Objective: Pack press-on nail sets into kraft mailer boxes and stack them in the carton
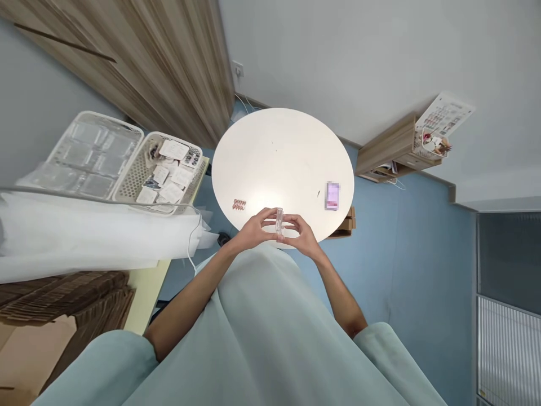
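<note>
Between both hands, just over the near edge of the round white table, is a small clear plastic box, held upright on its narrow side. My left hand grips it with the thumb below and the fingers above. From the other side my right hand holds it too, fingers bent and the thumb near the bottom end. Whether anything lies inside the box I cannot make out. To the left on the tabletop lies a small set of reddish pieces in two rows, too small to name.
A phone with a blurred screen lies at the table's right. Left of the table stand a white basket with carded items and a bin of clear boxes, beside a white plastic roll. A wooden shelf stands at the right wall.
</note>
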